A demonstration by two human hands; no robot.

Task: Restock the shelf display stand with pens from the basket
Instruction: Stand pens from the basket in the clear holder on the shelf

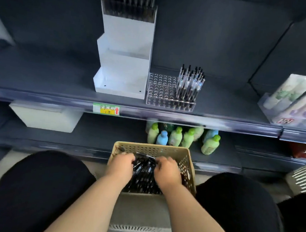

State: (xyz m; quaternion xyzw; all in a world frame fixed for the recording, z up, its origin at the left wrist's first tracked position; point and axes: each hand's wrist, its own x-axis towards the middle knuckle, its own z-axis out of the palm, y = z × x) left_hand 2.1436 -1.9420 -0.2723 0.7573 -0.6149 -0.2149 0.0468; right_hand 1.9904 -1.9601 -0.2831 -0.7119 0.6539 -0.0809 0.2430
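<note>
Dozens of black pens (pixel 144 180) lie heaped in the beige basket (pixel 187 164), set on the floor between the person's knees at the front edge of the lower shelf (pixel 111 136). The left hand (pixel 122 163) and right hand (pixel 166 170) are both down in the heap, fingers curled round a few pens each. At the front edge of the upper shelf (pixel 43 73), the clear stand (pixel 161 91) has pens upright only in its right end, with a white tiered holder (pixel 123 63) just beside its left.
</note>
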